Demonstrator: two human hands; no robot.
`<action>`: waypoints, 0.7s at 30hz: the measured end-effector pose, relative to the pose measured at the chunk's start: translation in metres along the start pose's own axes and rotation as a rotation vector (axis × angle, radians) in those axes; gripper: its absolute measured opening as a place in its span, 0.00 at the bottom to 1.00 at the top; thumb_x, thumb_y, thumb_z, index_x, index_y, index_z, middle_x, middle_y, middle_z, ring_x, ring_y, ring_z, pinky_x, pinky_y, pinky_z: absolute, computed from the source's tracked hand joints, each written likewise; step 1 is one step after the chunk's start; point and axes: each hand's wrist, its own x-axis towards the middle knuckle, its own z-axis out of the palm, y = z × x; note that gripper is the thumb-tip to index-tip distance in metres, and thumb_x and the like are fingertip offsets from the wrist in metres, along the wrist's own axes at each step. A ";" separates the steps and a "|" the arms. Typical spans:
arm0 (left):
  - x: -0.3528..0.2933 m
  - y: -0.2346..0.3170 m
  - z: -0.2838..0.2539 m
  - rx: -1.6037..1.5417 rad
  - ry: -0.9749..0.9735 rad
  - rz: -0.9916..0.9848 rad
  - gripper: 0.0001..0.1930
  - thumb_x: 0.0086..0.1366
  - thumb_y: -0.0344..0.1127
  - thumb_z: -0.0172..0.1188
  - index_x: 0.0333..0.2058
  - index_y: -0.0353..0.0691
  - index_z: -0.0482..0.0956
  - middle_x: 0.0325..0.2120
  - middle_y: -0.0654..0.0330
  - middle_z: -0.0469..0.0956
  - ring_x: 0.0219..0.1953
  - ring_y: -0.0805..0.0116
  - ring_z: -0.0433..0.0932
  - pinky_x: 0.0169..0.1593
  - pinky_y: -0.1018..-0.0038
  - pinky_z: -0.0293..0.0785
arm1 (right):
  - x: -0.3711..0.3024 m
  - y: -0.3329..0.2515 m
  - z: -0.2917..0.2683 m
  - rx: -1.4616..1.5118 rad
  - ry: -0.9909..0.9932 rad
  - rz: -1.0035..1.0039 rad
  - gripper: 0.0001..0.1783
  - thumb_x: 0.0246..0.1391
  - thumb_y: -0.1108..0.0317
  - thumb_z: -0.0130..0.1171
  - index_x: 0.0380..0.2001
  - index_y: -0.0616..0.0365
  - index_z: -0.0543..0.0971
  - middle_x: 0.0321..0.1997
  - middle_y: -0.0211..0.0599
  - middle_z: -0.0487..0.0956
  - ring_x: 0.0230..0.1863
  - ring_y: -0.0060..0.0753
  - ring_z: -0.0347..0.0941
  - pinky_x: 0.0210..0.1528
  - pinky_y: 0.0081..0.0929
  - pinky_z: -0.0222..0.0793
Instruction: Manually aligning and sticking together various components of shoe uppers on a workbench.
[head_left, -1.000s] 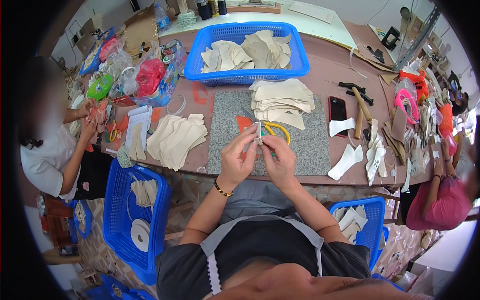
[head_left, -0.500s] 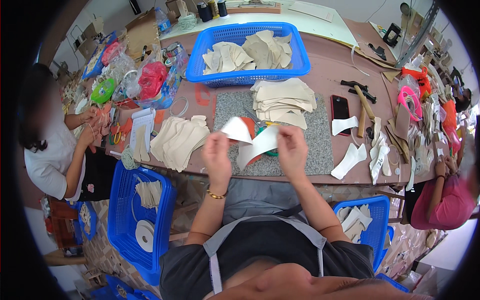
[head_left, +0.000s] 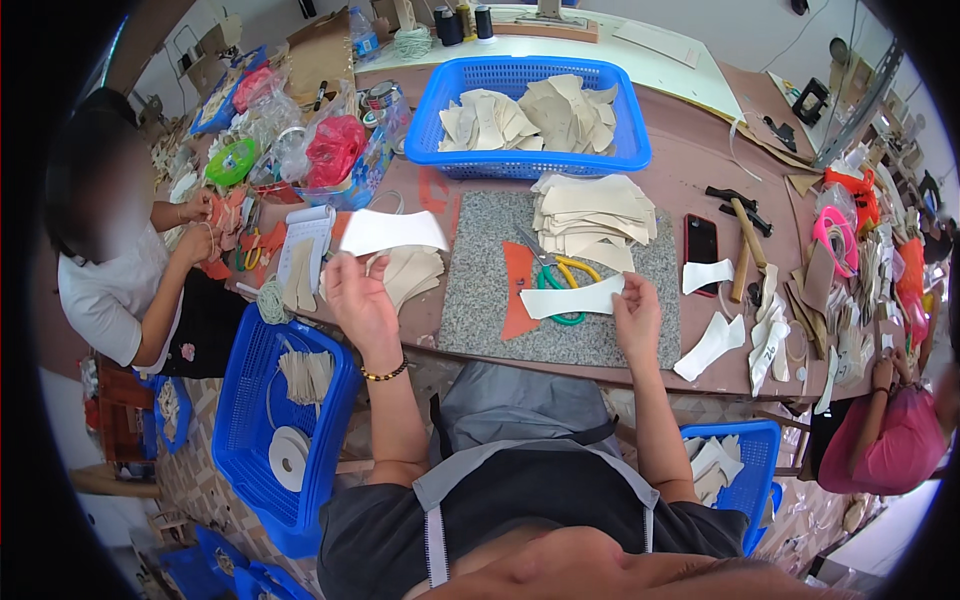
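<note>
My left hand [head_left: 362, 305] holds the lower corner of a white, waisted leather-like piece [head_left: 395, 232] over the left stack of cream cut pieces [head_left: 410, 278]. Between the thumb and fingers of my right hand [head_left: 636, 312] is a similar cream piece [head_left: 572, 300], above the grey speckled slab [head_left: 480, 335]. Green-and-yellow-handled scissors [head_left: 548, 262] lie partly under that piece, beside an orange scrap [head_left: 517, 290]. Behind my right hand, a second stack of cream pieces [head_left: 595, 215] rests on the slab.
A blue basket [head_left: 528, 167] of cut pieces stands at the back. On the right lie a phone [head_left: 701, 243], a hammer [head_left: 746, 240] and loose white pieces [head_left: 712, 345]. Blue baskets [head_left: 330, 440] stand below the table. Co-workers sit left and right.
My hands have moved apart, left hand to the left with the white piece, right hand to the right with the other. The scissors and orange scrap are now more exposed. The view has shifted slightly.
</note>
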 end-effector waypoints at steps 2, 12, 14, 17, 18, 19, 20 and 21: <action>-0.013 -0.006 0.006 0.047 -0.125 -0.006 0.04 0.66 0.28 0.50 0.35 0.35 0.73 0.35 0.58 0.75 0.37 0.70 0.76 0.40 0.72 0.74 | -0.011 -0.034 0.001 -0.361 0.037 -0.236 0.17 0.46 0.79 0.59 0.42 0.65 0.71 0.38 0.43 0.71 0.36 0.37 0.70 0.41 0.29 0.68; -0.084 -0.016 0.065 0.643 -0.735 0.269 0.05 0.57 0.21 0.56 0.34 0.31 0.78 0.32 0.52 0.78 0.32 0.63 0.77 0.36 0.75 0.72 | -0.017 -0.120 0.044 -0.058 -0.335 -0.574 0.10 0.50 0.70 0.60 0.26 0.62 0.69 0.26 0.42 0.70 0.30 0.45 0.68 0.32 0.35 0.64; -0.083 -0.015 0.063 0.628 -0.771 0.254 0.05 0.59 0.21 0.55 0.34 0.31 0.77 0.34 0.54 0.77 0.32 0.67 0.77 0.36 0.75 0.72 | -0.017 -0.115 0.043 0.010 -0.330 -0.591 0.08 0.51 0.75 0.57 0.25 0.63 0.68 0.23 0.41 0.69 0.26 0.44 0.68 0.28 0.34 0.63; -0.081 -0.019 0.054 0.471 -0.721 -0.118 0.05 0.63 0.23 0.52 0.34 0.30 0.76 0.37 0.56 0.76 0.34 0.70 0.76 0.38 0.76 0.72 | -0.022 -0.109 0.040 0.022 -0.269 -0.600 0.05 0.54 0.76 0.55 0.26 0.64 0.70 0.27 0.41 0.73 0.27 0.34 0.71 0.30 0.25 0.67; -0.076 -0.026 0.051 0.331 -0.599 -0.196 0.05 0.65 0.25 0.50 0.35 0.31 0.74 0.38 0.57 0.75 0.36 0.71 0.75 0.39 0.75 0.73 | -0.022 -0.108 0.039 0.023 -0.272 -0.600 0.05 0.54 0.76 0.55 0.26 0.64 0.70 0.27 0.41 0.73 0.27 0.34 0.71 0.30 0.25 0.67; -0.072 -0.032 0.048 0.191 -0.475 -0.272 0.06 0.67 0.27 0.48 0.36 0.32 0.73 0.40 0.57 0.74 0.37 0.72 0.75 0.41 0.75 0.73 | -0.021 -0.106 0.037 0.042 -0.213 -0.600 0.05 0.54 0.76 0.56 0.27 0.65 0.71 0.28 0.41 0.74 0.26 0.33 0.71 0.29 0.25 0.67; -0.070 -0.035 0.045 0.195 -0.463 -0.267 0.06 0.67 0.27 0.48 0.36 0.32 0.73 0.40 0.57 0.74 0.37 0.72 0.75 0.41 0.75 0.73 | -0.020 -0.104 0.037 0.065 -0.164 -0.601 0.05 0.54 0.76 0.56 0.27 0.65 0.71 0.29 0.42 0.75 0.26 0.31 0.72 0.28 0.25 0.67; -0.069 -0.038 0.042 0.049 -0.391 -0.382 0.06 0.67 0.28 0.47 0.37 0.32 0.71 0.39 0.56 0.74 0.39 0.71 0.75 0.43 0.74 0.73 | -0.023 -0.100 0.037 0.029 -0.159 -0.573 0.06 0.55 0.77 0.54 0.26 0.64 0.70 0.30 0.40 0.76 0.27 0.25 0.73 0.27 0.22 0.67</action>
